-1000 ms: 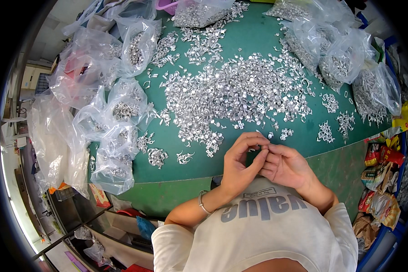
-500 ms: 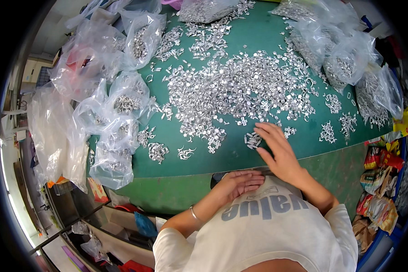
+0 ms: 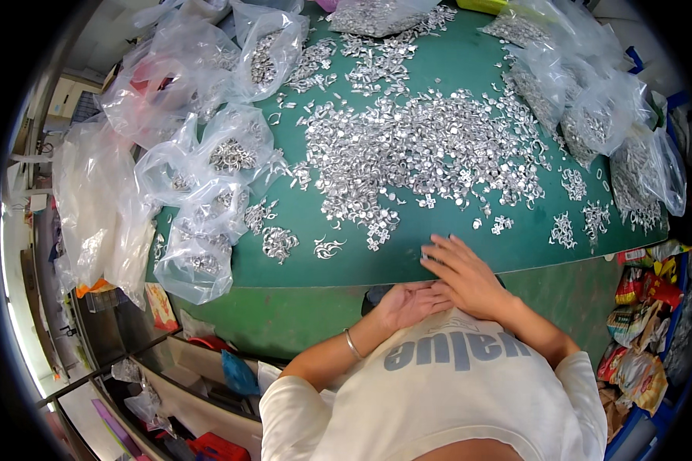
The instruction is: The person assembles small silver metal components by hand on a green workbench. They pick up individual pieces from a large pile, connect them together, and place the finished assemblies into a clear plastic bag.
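My left hand [image 3: 409, 306] is held palm up just below the table's front edge, its fingers stretched out toward the right and slightly cupped. Over its fingertips lies my right hand [image 3: 467, 278], palm down with fingers apart, at the edge of the green table [image 3: 284, 274]. Whatever lies between the two hands is hidden. Beyond my right fingers spreads a large heap of small silvery metal pieces [image 3: 407, 150]. Nearest to them are several cross-shaped pieces [image 3: 502, 224] and, further left, a cluster of crosses [image 3: 378, 237].
Small sorted piles of metal pieces lie along the front, such as curved ones [image 3: 328, 248] and a rounded pile [image 3: 279, 243]. Clear plastic bags [image 3: 196, 250] of parts line the left. More filled bags [image 3: 634, 173] stand at the right. Colourful packets [image 3: 634, 330] sit below right.
My right hand has drawn back to the table edge and over my left hand. The little pile of bar-shaped pieces beside it is no longer visible. The whole view has shifted slightly.
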Demonstrator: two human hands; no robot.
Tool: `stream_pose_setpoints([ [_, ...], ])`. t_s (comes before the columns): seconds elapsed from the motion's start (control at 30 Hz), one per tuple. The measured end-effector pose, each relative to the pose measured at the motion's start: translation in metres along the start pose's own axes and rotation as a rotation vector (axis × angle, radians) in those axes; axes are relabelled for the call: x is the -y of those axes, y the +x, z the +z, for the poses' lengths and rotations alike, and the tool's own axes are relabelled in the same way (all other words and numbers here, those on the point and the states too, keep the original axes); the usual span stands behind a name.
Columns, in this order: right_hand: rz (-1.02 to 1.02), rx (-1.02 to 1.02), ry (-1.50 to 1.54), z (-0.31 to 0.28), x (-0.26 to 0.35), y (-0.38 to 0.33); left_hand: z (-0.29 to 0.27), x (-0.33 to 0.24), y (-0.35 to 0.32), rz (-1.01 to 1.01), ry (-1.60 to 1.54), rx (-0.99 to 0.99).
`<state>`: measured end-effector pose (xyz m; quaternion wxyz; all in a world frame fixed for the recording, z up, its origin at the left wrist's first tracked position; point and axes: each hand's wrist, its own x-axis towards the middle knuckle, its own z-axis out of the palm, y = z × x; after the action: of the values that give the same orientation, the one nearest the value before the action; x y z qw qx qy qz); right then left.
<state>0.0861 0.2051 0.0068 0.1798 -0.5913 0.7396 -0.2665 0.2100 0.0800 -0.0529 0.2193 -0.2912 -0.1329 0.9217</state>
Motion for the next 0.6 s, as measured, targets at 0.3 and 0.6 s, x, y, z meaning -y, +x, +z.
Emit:
stream_pose_setpoints([
  [0.3,-0.199,0.009,0.442,0.015,0.012,-0.027,-0.016,-0.002,0.004,0.028,0.133,0.059],
  [0.6,0.055,-0.382,0.912,0.009,0.006,-0.037,-0.027,-0.014,-0.038,0.114,0.574,0.022],
])
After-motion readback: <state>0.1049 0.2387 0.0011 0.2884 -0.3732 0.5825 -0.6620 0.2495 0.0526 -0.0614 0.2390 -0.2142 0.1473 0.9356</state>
